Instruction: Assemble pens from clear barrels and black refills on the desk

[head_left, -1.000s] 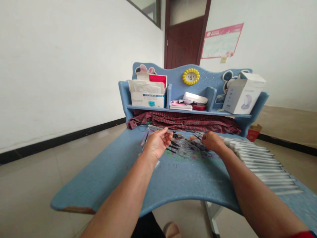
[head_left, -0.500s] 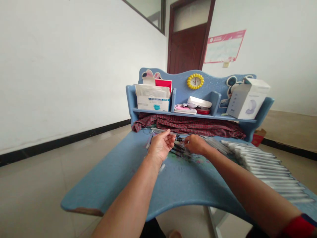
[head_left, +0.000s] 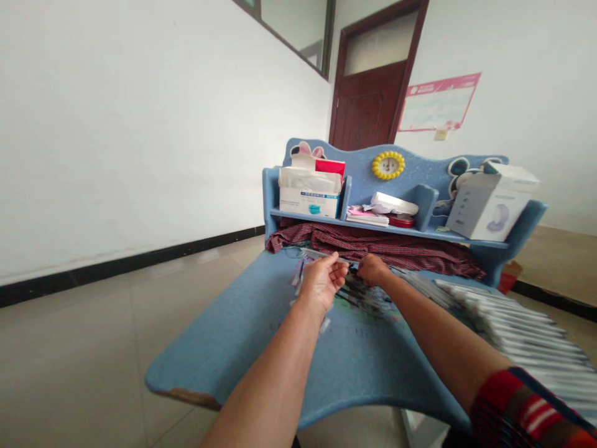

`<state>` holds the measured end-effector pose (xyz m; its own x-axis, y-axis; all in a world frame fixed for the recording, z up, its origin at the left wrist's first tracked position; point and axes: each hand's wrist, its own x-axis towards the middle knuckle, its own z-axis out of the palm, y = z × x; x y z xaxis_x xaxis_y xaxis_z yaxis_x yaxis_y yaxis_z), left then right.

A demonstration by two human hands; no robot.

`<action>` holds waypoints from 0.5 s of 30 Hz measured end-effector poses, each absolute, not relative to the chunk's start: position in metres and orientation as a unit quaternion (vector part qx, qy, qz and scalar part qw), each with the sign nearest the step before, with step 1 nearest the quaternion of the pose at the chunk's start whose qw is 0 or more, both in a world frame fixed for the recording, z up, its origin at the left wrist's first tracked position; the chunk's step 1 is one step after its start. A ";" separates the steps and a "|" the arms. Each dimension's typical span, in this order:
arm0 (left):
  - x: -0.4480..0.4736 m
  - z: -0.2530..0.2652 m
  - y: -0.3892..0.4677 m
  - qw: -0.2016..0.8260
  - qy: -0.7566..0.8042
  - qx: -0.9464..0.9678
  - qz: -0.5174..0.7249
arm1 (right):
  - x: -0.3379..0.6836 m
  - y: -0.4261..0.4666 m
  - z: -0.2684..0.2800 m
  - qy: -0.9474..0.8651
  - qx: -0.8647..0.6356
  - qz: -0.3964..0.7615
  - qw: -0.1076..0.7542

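Left fingers (head_left: 339, 272) pinch a slender translucent tube (head_left: 316, 252); right fingers (head_left: 366, 270) curl, their grip unclear.

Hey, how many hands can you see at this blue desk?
2: the left hand, pinching a slim pale rod, and the right hand, just right of it near some dark slim pieces. No others show.

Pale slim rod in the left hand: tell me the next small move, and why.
Probably bring the right hand to the right end of the pale slim rod: the left hand seems to have it pinched, and the right hand, its grip hidden, is just beside that end.
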<state>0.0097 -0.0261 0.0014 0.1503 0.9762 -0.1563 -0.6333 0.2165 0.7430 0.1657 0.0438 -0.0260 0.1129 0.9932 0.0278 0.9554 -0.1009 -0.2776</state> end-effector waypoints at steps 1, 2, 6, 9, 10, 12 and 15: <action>0.010 0.001 -0.026 0.711 0.322 0.266 0.566 | 0.166 0.043 -0.025 -0.662 -0.733 0.103 0.118; 0.010 0.001 -0.026 0.711 0.322 0.267 0.565 | 0.167 0.042 -0.023 -0.664 -0.727 0.124 0.125; 0.009 -0.001 -0.025 0.710 0.321 0.268 0.566 | 0.168 0.023 -0.011 -0.685 -0.674 0.184 0.205; 0.010 -0.002 -0.023 0.712 0.328 0.268 0.560 | 0.167 -0.003 0.000 -0.694 -0.624 0.220 0.284; 0.010 -0.003 -0.023 0.713 0.331 0.268 0.557 | 0.165 -0.012 0.003 -0.695 -0.605 0.235 0.310; 0.011 -0.004 -0.022 0.714 0.335 0.269 0.553 | 0.161 -0.029 0.006 -0.688 -0.542 0.295 0.382; 0.014 -0.007 -0.021 0.714 0.332 0.261 0.559 | 0.151 -0.047 0.006 -0.676 -0.455 0.362 0.452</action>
